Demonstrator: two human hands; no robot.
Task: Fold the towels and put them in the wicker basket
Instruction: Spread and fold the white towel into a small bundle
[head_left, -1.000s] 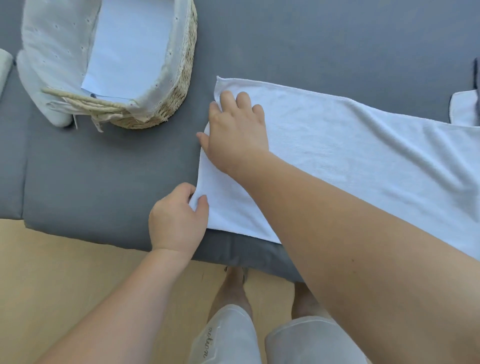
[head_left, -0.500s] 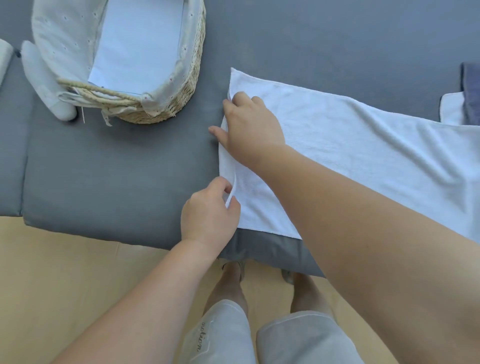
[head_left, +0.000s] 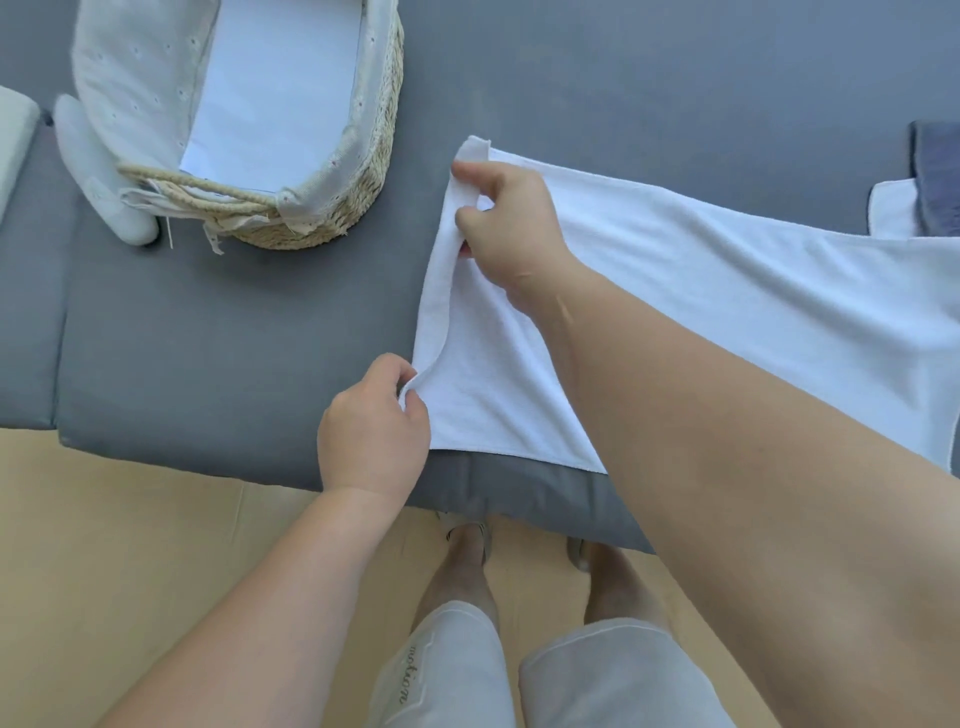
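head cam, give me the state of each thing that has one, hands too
white towel: spread flat on the grey cushion, left edge lifted
left hand: pinching the towel's near left corner
right hand: gripping the towel's far left corner
wicker basket: upright, open, fabric-lined, something flat and white inside
blue cloth: lying on a white cloth at the right edge

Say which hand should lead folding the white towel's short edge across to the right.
Right, probably. The right hand pinches the white terry towel at its far corner with the edge already lifted; the left hand grips the near corner.
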